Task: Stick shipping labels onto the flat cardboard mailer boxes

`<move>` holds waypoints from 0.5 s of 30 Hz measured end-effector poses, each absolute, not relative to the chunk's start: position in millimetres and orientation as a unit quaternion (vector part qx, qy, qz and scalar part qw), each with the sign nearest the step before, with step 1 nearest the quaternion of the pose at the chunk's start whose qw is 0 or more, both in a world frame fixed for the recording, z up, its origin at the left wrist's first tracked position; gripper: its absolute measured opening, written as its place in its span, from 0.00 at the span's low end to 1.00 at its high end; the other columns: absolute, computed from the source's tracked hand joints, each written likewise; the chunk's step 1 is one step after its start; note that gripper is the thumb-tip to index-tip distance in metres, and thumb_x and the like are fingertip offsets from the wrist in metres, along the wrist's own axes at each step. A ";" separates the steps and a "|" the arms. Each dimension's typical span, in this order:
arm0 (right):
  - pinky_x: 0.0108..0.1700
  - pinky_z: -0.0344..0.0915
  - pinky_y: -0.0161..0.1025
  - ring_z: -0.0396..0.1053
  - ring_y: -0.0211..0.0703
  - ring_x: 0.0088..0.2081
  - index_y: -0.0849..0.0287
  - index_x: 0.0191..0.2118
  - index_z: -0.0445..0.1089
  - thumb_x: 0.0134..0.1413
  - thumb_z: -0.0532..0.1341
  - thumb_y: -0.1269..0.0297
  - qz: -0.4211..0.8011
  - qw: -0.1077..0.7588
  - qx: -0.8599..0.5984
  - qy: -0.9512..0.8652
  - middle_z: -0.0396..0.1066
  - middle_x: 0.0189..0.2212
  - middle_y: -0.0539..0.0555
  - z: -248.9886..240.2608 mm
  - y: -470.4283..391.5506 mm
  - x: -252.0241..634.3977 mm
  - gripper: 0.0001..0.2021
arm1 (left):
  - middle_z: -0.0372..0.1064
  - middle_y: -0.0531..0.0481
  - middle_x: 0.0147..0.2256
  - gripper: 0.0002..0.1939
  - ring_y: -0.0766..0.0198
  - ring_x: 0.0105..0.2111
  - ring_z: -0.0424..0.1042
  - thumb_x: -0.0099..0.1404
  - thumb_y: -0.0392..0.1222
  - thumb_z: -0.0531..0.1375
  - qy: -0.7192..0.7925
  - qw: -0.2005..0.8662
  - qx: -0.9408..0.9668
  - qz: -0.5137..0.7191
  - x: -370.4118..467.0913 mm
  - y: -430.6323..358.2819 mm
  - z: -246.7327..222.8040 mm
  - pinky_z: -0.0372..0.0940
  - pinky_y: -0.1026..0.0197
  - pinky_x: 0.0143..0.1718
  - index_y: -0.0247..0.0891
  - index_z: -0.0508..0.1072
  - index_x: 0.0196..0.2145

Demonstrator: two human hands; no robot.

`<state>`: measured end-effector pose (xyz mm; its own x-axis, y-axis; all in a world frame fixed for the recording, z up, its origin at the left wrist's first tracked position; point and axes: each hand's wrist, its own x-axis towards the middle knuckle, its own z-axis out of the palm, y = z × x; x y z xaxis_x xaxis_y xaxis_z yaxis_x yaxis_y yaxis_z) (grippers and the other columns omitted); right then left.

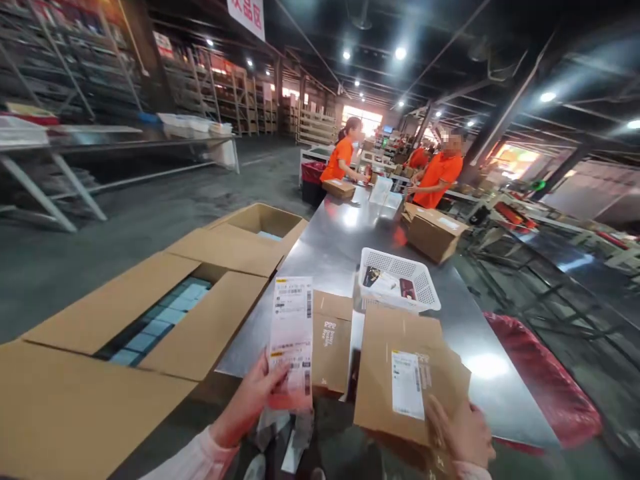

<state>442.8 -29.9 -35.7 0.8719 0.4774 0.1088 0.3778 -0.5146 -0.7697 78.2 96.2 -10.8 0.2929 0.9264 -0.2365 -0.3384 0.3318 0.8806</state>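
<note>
My left hand (pixel 260 383) pinches a strip of printed shipping labels (pixel 293 313) that hangs upright near the table's front edge. Behind the strip stands a small cardboard box (pixel 333 340) with printed lettering, partly covered by the labels. A larger cardboard box (pixel 383 373) sits to its right and bears a white shipping label (pixel 407 383). My right hand (pixel 465 430) grips the right side of that larger box, beside the label. Some of its fingers are blurred.
A white plastic basket (pixel 425 290) with cards and small packets stands behind the boxes on the metal table (pixel 320 250). Large open cartons (pixel 210 307) line the left side. A red-lined bin (pixel 550 380) is at right. Two people in orange shirts (pixel 437 180) stand beyond, near closed boxes (pixel 435 233).
</note>
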 end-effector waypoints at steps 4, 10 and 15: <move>0.45 0.68 0.54 0.71 0.59 0.42 0.59 0.45 0.70 0.28 0.68 0.40 0.337 0.492 -0.699 -0.394 0.74 0.42 0.65 -30.2 -1.9 346.3 0.37 | 0.74 0.44 0.45 0.27 0.52 0.45 0.72 0.52 0.52 0.67 0.311 0.743 0.468 0.364 99.1 70.7 -20.3 0.66 0.55 0.48 0.37 0.72 0.47; 0.47 0.68 0.52 0.73 0.57 0.42 0.63 0.42 0.73 0.44 0.64 0.44 0.525 0.486 -0.536 -0.448 0.76 0.41 0.63 -46.7 29.5 237.1 0.27 | 0.76 0.45 0.37 0.28 0.58 0.37 0.73 0.43 0.49 0.72 0.332 0.757 0.335 0.452 104.0 88.2 -32.5 0.66 0.58 0.41 0.36 0.75 0.42; 0.41 0.71 0.47 0.74 0.54 0.37 0.61 0.40 0.74 0.38 0.67 0.44 0.438 0.462 -0.579 -0.510 0.77 0.36 0.60 -31.7 64.2 248.0 0.27 | 0.73 0.48 0.23 0.22 0.66 0.23 0.68 0.40 0.51 0.72 0.402 0.715 0.313 0.479 97.7 97.4 -44.1 0.62 0.63 0.30 0.30 0.76 0.26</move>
<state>248.0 64.2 -31.7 0.0960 0.9947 -0.0366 0.1857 -0.0540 -0.9811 97.7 97.4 -44.1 0.2190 0.9361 -0.2754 -0.4333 0.3462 0.8321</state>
